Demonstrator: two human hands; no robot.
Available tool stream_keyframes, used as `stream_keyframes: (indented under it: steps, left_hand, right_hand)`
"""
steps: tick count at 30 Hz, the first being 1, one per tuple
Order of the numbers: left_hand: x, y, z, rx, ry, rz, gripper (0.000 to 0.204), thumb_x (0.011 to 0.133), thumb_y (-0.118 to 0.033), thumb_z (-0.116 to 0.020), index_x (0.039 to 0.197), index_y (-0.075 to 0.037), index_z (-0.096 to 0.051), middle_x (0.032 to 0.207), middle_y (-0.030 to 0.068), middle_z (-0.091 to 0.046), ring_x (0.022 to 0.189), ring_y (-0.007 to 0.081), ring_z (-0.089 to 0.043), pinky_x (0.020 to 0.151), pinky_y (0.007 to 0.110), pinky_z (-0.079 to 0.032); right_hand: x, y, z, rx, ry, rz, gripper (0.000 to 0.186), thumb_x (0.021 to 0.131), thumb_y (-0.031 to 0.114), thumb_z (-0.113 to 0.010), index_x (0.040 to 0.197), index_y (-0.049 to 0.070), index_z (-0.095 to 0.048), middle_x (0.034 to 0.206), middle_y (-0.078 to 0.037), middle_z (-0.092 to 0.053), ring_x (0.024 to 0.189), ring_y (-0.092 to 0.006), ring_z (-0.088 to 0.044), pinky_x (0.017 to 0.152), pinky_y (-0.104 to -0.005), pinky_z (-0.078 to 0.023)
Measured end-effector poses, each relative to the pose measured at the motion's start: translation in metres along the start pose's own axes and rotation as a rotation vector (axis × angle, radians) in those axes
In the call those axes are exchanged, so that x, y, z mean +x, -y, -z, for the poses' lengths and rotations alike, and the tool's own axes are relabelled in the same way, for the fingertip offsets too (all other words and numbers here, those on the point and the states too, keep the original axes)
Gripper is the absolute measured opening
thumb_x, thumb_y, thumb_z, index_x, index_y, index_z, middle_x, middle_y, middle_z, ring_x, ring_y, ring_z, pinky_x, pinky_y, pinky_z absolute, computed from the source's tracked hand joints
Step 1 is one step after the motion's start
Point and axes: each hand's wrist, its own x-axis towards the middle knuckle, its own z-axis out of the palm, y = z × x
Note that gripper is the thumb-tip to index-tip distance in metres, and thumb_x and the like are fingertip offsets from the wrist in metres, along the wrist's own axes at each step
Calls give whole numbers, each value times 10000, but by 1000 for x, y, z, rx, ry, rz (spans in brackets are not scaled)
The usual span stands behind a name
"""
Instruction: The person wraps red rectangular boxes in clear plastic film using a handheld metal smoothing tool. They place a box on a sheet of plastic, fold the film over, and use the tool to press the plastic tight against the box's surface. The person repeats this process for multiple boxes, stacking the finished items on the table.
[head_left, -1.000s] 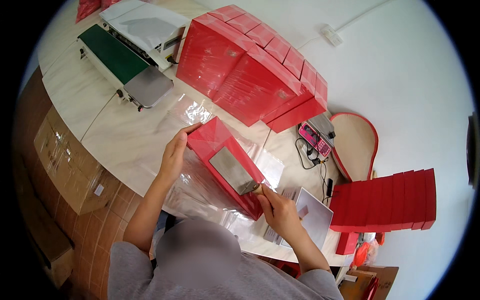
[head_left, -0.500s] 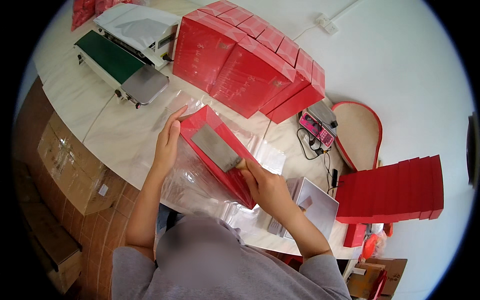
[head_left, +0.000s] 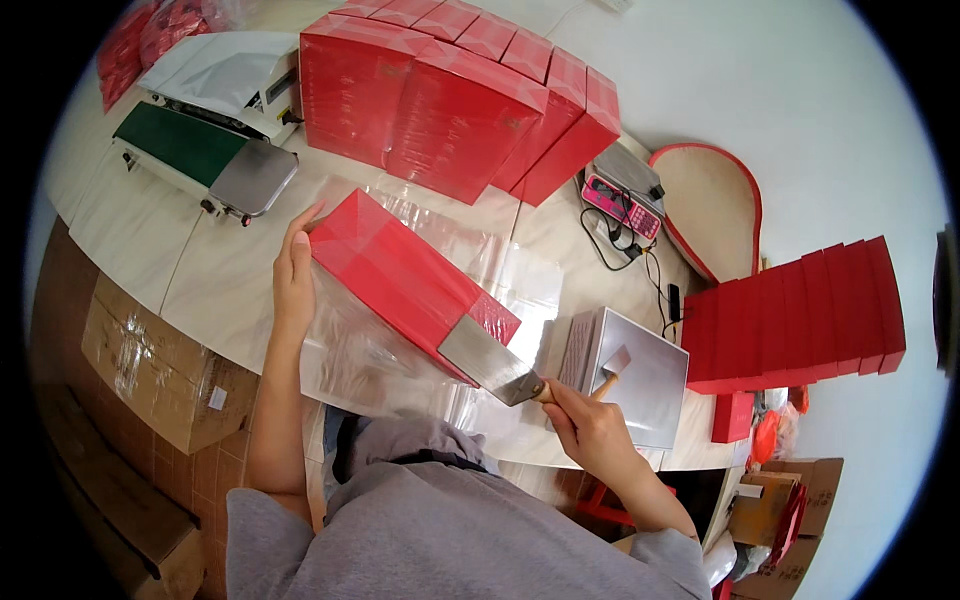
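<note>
Currently, a long red box with a glossy, clear wrapping (head_left: 400,280) is lying aslant at mid-table, on loose sheets of clear plastic film (head_left: 345,365). The left hand (head_left: 294,277) is resting against the box's left end, fingers extended and mostly open, bracing rather than enclosing it. The right hand (head_left: 595,430) is closing its fingers around the wooden handle of a broad metal scraper (head_left: 490,362); the blade is overlapping the box's near right corner, contact pressure not determinable. To the right, a second, smaller metal scraper (head_left: 615,368) is lying on a pale grey rectangular box (head_left: 645,405). Farther right, a row of dark red boxes (head_left: 795,320) is standing at the table's side. On the far side, a block of film-wrapped red boxes (head_left: 465,120) is standing between a white machine with a green belt (head_left: 185,140), left, and a pink calculator (head_left: 625,205), right.
</note>
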Motion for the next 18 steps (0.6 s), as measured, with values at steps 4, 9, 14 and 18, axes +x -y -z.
stream_keyframes:
  steps: [4,9,14,18]
  left_hand:
    - [0,-1,-1,-27,-6,-12,495,1051,-348,-276,1322,-21,-529,1304,134,-565,1228,229,-494,1087,342,-304]
    - [4,-2,-6,-14,-9,-63,503,1053,-337,-257,1307,-4,-535,1321,142,-558,1251,239,-487,1093,338,-301]
    - [2,2,-6,-9,-6,-72,509,1054,-325,-242,1287,11,-544,1317,146,-560,1260,241,-482,1097,332,-297]
    - [2,4,-7,-74,-7,-41,508,1052,-314,-240,1275,25,-546,1309,143,-563,1253,232,-485,1096,325,-296]
  right_hand:
    - [-18,-9,9,37,26,-44,254,890,122,-645,1117,11,-618,765,-145,-661,608,-316,-647,520,-371,-506]
    - [-27,-23,3,92,-29,-68,234,886,137,-657,1076,3,-624,732,-135,-652,572,-305,-637,503,-360,-495]
    - [-7,0,-5,120,-8,75,202,874,81,-649,1051,-12,-620,742,-163,-648,593,-314,-636,529,-363,-489]
    - [16,9,-12,63,-33,110,196,871,97,-662,1035,-1,-622,712,-140,-640,578,-303,-628,498,-373,-473]
